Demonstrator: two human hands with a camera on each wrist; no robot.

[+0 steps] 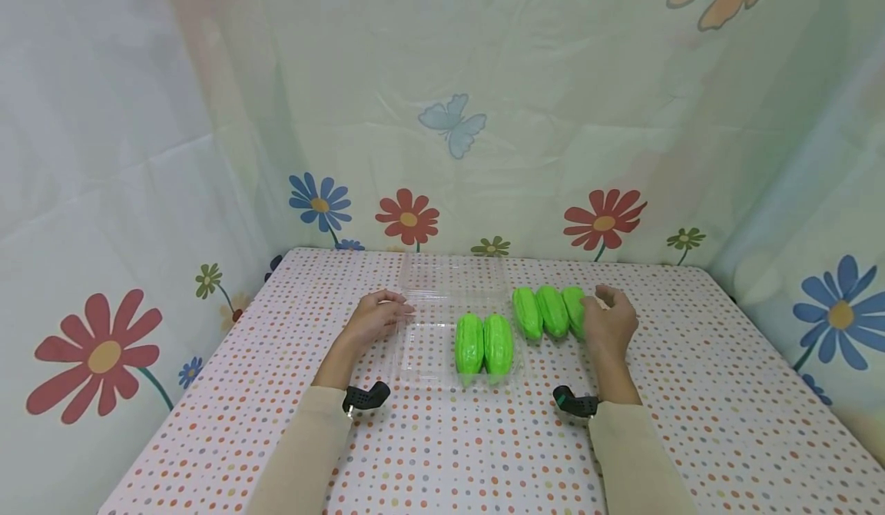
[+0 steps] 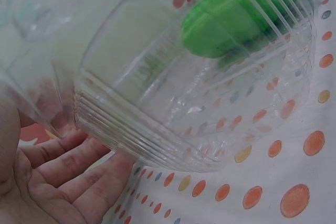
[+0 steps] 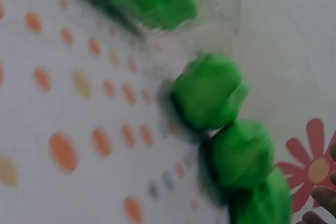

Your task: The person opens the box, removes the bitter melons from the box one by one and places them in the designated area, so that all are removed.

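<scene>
A clear plastic clamshell box [image 1: 425,353] lies with its lid [image 1: 452,273] folded back. Inside its right half, two green ridged gourds [image 1: 470,346] lie side by side. My left hand [image 1: 373,319] is at the box's left side by the hinge; in the left wrist view its fairly straight fingers [image 2: 73,177] touch the plastic. Three more green gourds [image 1: 551,311] lie in a row right of the box. Beside the rightmost of these is my right hand [image 1: 610,323], fingers loosely bent, partly covering it. Only a few of its fingertips [image 3: 320,198] show in the right wrist view.
A dotted cloth [image 1: 477,453] covers the table. Behind it hangs a curtain [image 1: 539,146] printed with flowers and butterflies, which also closes both sides. Each wrist wears a black camera [image 1: 366,397].
</scene>
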